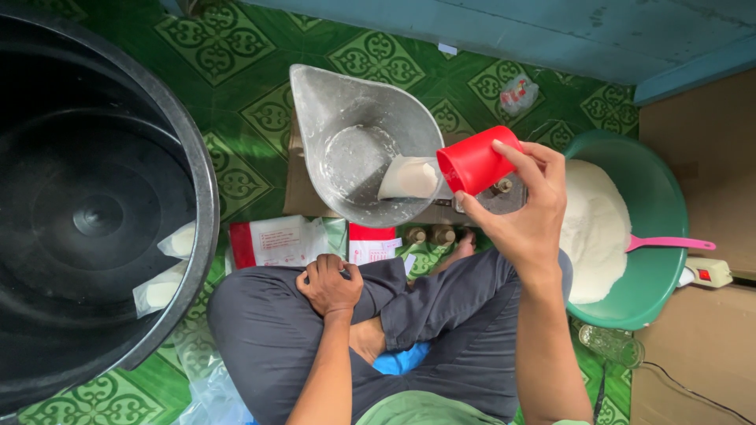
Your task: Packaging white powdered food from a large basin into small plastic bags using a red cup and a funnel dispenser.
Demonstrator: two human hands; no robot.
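At the far left I see a large black tub (pixel 94 205) standing on the green patterned floor (pixel 236 71), with small filled white packets (pixel 161 291) tucked against its right rim. Just right of the tub, red-and-white printed bags (pixel 276 240) lie flat on the floor.

My left hand (pixel 329 285) rests on my left knee, fingers curled into a loose fist; it grasps nothing that I can make out.

Ahead of the knees sits a metal scale pan (pixel 358 145), spout pointing away from me. White powder (pixel 409 178) lies against its right inner wall.

My right hand (pixel 524 208) grips a red cup (pixel 475 161) between thumb and fingertips. The cup lies tipped on its side, long axis running left to right, mouth directed left over the pan's right rim. The right hand is the nearer hand to the pan.

At the right, a green basin (pixel 657 212) holds white powder and a pink-handled scoop (pixel 669 243).
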